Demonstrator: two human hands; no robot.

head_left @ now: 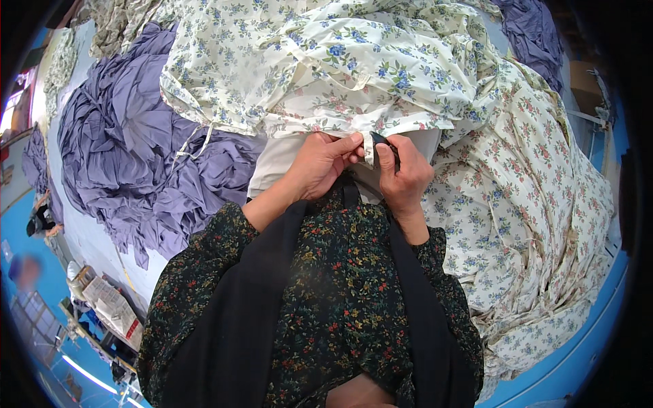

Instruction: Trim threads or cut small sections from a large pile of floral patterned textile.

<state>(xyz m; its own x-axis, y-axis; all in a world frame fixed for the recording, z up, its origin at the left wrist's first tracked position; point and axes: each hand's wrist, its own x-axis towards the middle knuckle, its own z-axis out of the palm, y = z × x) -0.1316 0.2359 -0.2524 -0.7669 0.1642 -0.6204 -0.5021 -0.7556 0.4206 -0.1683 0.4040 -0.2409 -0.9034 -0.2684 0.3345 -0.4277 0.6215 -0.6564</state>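
Left hand (318, 163) pinched floral cloth (306, 124) at its hem, thumb against fingers, right hand (407, 171) closed around small dark object (379, 139), short strap (369, 149) between them

Cream fabric (381, 54) bears blue and red flowers, the cloth (129, 136) plain purple, the shirt (333, 292) dark floral.

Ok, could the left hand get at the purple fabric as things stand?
Probably yes: the purple fabric lies just to the left of the left hand, with much of its top uncovered. That hand appears to be pinching the floral fabric at its edge, though, so it would likely need to let go first.
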